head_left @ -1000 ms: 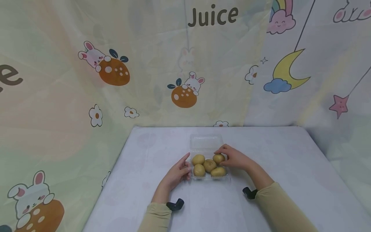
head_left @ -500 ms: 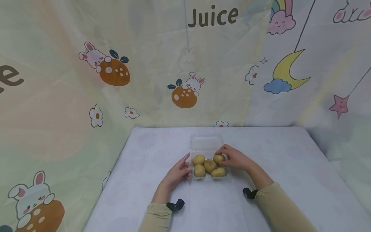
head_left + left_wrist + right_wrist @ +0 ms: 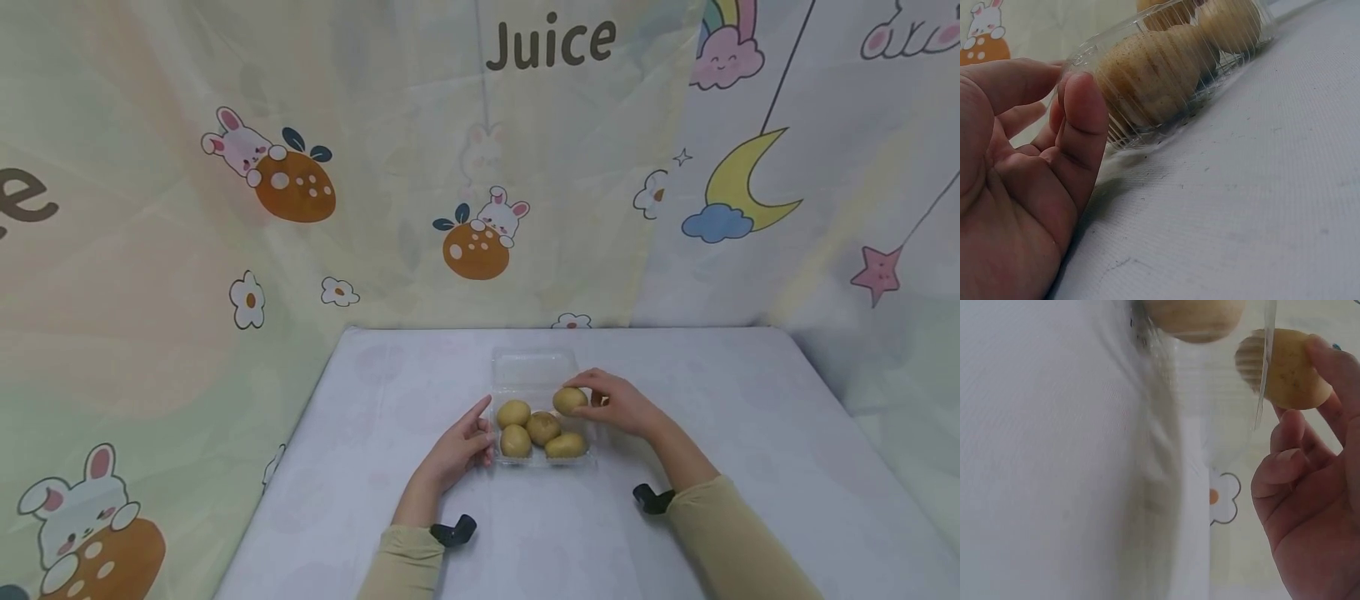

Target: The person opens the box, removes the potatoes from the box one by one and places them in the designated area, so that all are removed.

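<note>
An uncovered clear plastic clamshell box [image 3: 534, 463] sits on the table with several potatoes in it, among them a middle potato [image 3: 543, 429] and a front right potato [image 3: 566, 446]. My right hand [image 3: 615, 402] pinches another potato [image 3: 570, 401] between thumb and fingers, just above the box's back right corner. In the right wrist view this potato [image 3: 1297, 369] is partly behind the clear wall. On the opposite side, my left hand [image 3: 459, 450] holds the box's left wall, index finger extended; thumb and fingers meet the rim near a potato [image 3: 1147, 78] in the left wrist view.
The box's clear lid [image 3: 534, 367] lies folded back behind it. A white cloth covers the table [image 3: 420, 375]. A printed curtain [image 3: 405, 167] hangs behind the table. Black wrist mounts [image 3: 454, 531] project from both sleeves.
My right hand has raised the back right potato a little, up and to the right, off its spot in the box. The left hand and the box have stayed still.
</note>
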### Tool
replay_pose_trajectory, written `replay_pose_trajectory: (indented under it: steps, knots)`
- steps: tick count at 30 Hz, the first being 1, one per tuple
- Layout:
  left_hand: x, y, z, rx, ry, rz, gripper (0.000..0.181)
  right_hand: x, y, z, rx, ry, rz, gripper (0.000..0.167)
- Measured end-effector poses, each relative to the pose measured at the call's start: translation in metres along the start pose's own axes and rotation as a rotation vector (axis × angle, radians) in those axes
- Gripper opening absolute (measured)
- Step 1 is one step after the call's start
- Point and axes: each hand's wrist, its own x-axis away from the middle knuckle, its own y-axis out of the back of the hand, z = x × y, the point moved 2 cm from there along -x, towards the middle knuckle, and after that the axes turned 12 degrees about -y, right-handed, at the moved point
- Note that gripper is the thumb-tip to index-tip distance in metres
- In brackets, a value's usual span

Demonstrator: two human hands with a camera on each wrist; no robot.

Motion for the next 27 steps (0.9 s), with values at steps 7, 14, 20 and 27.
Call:
replay_pose_trajectory:
  steps: [7, 14, 20, 27]
  knots:
    - [0.000, 0.000, 0.000, 0.001, 0.005, 0.001, 0.074, 0.010, 0.010, -0.019, -0.167, -0.186, -0.024, 0.051]
    - [0.000, -0.001, -0.001, -0.003, -0.003, 0.006, 0.074, 0.020, 0.016, -0.041, -0.191, -0.271, -0.121, 0.056]
    - [0.000, 0.000, -0.001, -0.006, -0.008, 0.013, 0.075, 0.026, 0.017, -0.059, -0.127, -0.324, -0.177, 0.059]
    - [-0.001, 0.000, 0.000, -0.005, -0.011, 0.013, 0.075, 0.029, 0.016, -0.074, -0.145, -0.396, -0.188, 0.062]
